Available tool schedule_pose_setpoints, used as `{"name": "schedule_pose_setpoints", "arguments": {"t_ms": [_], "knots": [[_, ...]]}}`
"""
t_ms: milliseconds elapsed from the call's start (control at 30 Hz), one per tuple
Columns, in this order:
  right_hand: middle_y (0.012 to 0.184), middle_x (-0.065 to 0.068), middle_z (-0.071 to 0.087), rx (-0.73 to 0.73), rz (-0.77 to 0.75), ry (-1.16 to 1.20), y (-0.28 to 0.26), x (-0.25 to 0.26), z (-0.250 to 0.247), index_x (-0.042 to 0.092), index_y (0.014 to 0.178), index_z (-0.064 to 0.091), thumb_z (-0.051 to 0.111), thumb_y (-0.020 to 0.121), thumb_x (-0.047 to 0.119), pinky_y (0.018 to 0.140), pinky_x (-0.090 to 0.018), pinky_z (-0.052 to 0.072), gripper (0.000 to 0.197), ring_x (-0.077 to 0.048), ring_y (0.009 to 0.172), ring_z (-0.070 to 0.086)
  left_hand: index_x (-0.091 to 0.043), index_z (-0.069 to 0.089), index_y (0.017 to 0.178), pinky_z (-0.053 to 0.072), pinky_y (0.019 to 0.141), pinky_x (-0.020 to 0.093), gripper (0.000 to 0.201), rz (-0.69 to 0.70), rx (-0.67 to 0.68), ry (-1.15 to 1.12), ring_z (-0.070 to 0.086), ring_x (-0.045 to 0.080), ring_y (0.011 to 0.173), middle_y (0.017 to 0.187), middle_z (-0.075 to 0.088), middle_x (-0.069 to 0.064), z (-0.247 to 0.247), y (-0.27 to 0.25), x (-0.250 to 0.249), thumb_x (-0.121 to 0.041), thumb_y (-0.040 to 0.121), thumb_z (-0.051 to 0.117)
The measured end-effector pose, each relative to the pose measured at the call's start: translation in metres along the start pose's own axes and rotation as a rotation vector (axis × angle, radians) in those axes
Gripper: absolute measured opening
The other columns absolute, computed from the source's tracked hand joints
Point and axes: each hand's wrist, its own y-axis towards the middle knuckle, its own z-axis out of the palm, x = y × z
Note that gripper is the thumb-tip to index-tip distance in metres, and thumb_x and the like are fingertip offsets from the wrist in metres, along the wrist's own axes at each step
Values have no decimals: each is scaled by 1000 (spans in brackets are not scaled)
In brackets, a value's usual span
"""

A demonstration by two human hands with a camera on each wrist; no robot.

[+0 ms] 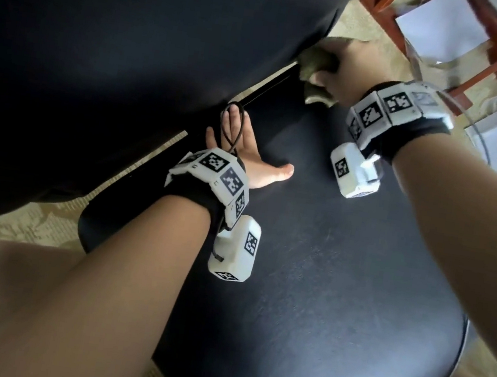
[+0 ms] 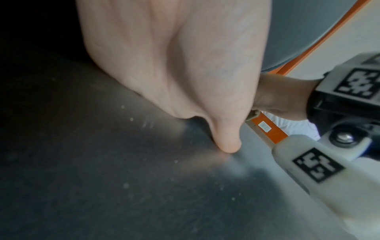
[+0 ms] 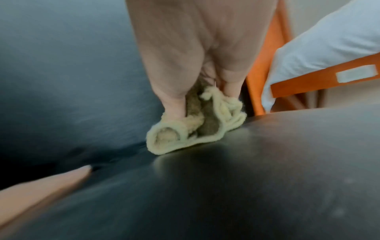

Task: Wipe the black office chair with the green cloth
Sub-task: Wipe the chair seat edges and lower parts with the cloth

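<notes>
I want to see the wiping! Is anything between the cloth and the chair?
Nothing visible. The right hand grips the bunched pale green cloth straight against the black padded office chair, where seat meets backrest. The left hand rests flat on the seat, off to the side.

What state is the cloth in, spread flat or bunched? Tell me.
Bunched. The cloth is crumpled into folds in the right hand, its lower edge pressed on the chair seat near the backrest crease.
</notes>
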Motion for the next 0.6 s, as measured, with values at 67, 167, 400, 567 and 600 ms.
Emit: {"name": "schedule_pose_setpoints", "arguments": {"t_ms": [67,167,400,567,600], "knots": [[116,-11,62,27,-99,-9,-3,13,12,15,120,60,61,82,22,95,-36,40,39,-31,111,54,-6,-24,144,-18,112,43,116,-1,-9,-5,-31,18,139,152,-32,8,0,0,1,-72,79,46],[113,-15,61,20,-89,-57,1,16,21,11,114,60,61,81,24,93,-37,40,35,-34,108,54,-6,-25,144,-19,111,42,117,6,-6,-16,-32,18,138,151,-33,7,0,-1,1,-72,79,48],[113,-20,61,20,42,-123,19,-2,1,13,123,56,58,87,17,85,-40,44,37,-37,106,55,-7,-26,143,-18,111,44,118,7,12,-2,-33,19,138,150,-35,8,-3,0,-1,-73,78,47],[117,-11,62,34,15,-56,-3,1,-10,18,128,56,56,88,18,86,-29,38,40,-30,110,54,-5,-24,144,-18,111,44,117,6,-13,38,-31,21,139,151,-32,9,0,1,-3,-74,78,44],[118,-8,62,30,-19,-22,-11,6,-7,19,127,56,59,87,22,92,-28,37,40,-30,111,53,-5,-24,144,-17,112,44,117,1,-21,41,-31,22,139,152,-31,10,0,1,-4,-74,78,44]]}}
